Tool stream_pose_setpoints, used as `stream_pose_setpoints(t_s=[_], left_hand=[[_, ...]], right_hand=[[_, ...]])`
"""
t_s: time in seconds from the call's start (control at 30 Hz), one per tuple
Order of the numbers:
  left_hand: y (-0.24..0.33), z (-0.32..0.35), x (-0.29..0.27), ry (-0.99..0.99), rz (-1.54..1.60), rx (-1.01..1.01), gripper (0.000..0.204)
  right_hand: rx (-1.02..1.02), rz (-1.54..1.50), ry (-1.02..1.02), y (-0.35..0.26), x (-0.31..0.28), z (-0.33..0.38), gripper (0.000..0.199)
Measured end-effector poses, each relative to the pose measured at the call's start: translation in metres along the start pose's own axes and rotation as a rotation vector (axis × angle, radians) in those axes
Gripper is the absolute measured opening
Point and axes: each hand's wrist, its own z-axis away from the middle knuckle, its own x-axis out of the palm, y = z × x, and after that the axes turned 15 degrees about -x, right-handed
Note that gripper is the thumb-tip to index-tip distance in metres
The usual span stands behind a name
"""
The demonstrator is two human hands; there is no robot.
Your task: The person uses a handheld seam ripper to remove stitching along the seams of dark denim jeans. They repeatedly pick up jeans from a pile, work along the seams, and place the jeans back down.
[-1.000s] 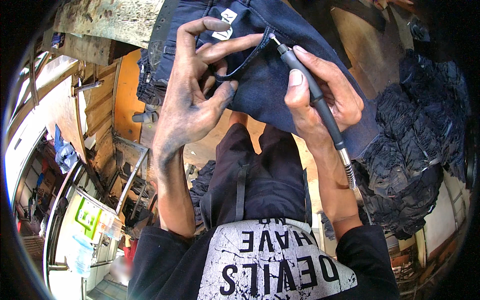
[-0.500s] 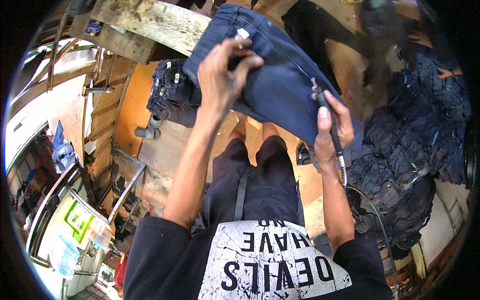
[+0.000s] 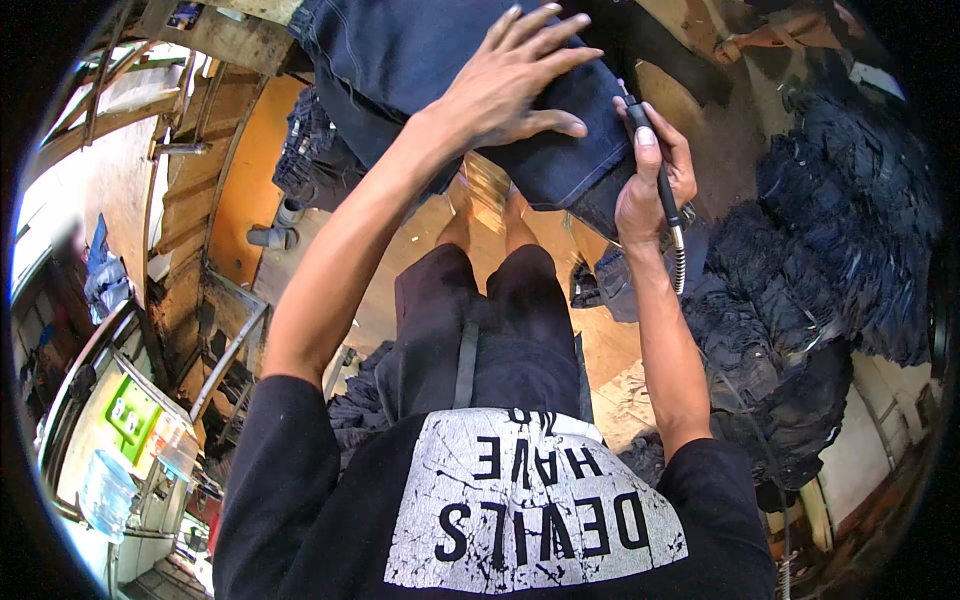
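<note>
A dark navy denim garment (image 3: pixel 385 75) with pale stitched seams lies spread across the top middle, in front of my knees. Over it my left hand (image 3: pixel 500 92) is stretched flat with its fingers spread, holding nothing. My right hand (image 3: pixel 640 208) grips a slim black pen-shaped rotary handpiece (image 3: pixel 667 200) like a pen. Its thin metal tip points up and away, beside the garment's right edge. A coiled metal spring sleeve leads from the tool's lower end to a cable. Whether the tip touches the cloth, I cannot tell.
A large heap of dark garments (image 3: pixel 780 310) fills the right side. More folded dark clothes (image 3: pixel 312 160) are stacked at left, near grey slippers (image 3: pixel 273 235). A metal frame (image 3: pixel 228 362), a green tray (image 3: pixel 130 418) and a clear water jug (image 3: pixel 107 495) stand farther left.
The garment has shifted left and been turned, laid out wider. My left hand has gone from a pinch near a white tag to spread flat. The right hand, still gripping the handpiece, has moved slightly up.
</note>
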Motion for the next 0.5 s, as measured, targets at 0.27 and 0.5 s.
stream_pose_setpoints(t_s=[0.27, 0.5], left_hand=[[-0.007, -0.077, 0.05, -0.318, 0.306, -0.043, 0.012], [-0.036, -0.116, 0.073, -0.36, 0.166, 0.072, 0.013]], right_hand=[[-0.221, 0.052, -0.363, 0.001, -0.06, -0.004, 0.027], [-0.455, 0.004, -0.616, 0.018, -0.065, -0.024, 0.027]])
